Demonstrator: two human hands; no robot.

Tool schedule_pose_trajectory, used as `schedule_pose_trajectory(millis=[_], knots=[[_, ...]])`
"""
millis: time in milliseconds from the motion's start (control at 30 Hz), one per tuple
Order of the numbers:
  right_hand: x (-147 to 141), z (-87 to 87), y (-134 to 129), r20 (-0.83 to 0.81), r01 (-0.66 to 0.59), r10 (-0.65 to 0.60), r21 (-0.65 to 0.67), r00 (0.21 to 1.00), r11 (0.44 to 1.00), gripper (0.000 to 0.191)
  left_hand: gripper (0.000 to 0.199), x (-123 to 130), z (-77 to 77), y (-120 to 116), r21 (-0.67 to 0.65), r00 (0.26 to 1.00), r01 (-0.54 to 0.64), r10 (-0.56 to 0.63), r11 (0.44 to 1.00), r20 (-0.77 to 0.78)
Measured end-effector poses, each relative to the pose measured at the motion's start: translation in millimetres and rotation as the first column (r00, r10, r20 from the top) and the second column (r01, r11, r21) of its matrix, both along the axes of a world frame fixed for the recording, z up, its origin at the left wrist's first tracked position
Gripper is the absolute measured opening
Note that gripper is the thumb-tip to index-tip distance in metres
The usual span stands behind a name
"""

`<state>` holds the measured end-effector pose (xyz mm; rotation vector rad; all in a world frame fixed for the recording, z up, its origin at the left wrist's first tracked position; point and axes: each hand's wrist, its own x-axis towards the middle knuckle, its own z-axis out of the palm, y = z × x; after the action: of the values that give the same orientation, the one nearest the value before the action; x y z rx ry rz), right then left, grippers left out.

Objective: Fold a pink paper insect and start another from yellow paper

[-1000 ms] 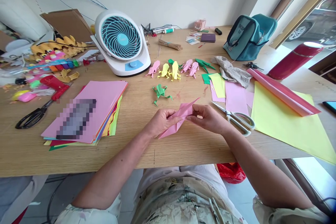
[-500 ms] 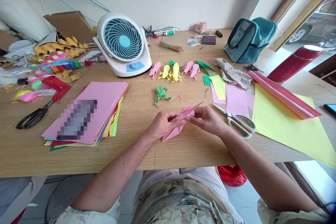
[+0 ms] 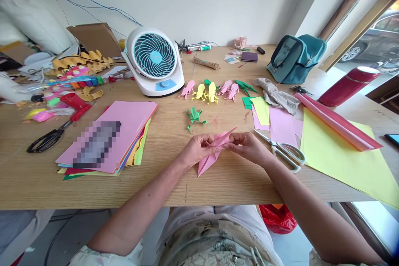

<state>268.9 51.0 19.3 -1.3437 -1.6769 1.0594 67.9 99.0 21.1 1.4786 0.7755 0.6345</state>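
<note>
A pink folded paper [image 3: 209,162] with pointed ends is held between both hands, just above the wooden table [image 3: 168,183]. My left hand [image 3: 198,149] pinches its left side, thumb on top. At its right side my right hand [image 3: 246,146] grips the paper between thumb and fingers; the folds there are partly hidden. A green origami frog [image 3: 195,118] sits just beyond the hands. Farther back stands a row of pink, yellow and green paper frogs, among them a yellow frog [image 3: 212,92]. White-handled scissors [image 3: 285,153] lie right of my right hand.
Left are a stack of coloured paper [image 3: 134,120], a red glue gun [image 3: 75,106] and black-handled scissors [image 3: 46,140]. A white fan [image 3: 156,62] stands behind. At right lie paper pieces [image 3: 280,124], yellow sheets [image 3: 327,153], a red bottle [image 3: 349,87] and a teal bag [image 3: 296,59].
The view has shifted slightly, so the table things appear a little lower and farther right. Both hands still hold the pink paper, its upper tip turned a little.
</note>
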Motion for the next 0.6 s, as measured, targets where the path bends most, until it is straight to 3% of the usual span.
schedule_pose_trajectory(millis=[200, 400, 600], knots=[[6.1, 0.4, 1.7, -0.017, 0.075, -0.075, 0.031, 0.997, 0.997, 0.039, 0.048, -2.0, 1.6, 3.8, -0.025, 0.993, -0.101, 0.102, 0.995, 0.05], [15.5, 6.6, -0.3, 0.079, 0.003, -0.004, 0.024, 0.997, 1.0, 0.039, 0.048, -3.0, 4.4, 3.3, -0.119, 0.994, -0.077, 0.085, 0.99, 0.067], [15.1, 10.2, -2.3, 0.172, 0.032, -0.04, 0.052, 0.984, 0.998, 0.041, 0.049, -5.0, 5.0, 3.5, -0.133, 0.994, -0.06, 0.071, 0.989, 0.079]])
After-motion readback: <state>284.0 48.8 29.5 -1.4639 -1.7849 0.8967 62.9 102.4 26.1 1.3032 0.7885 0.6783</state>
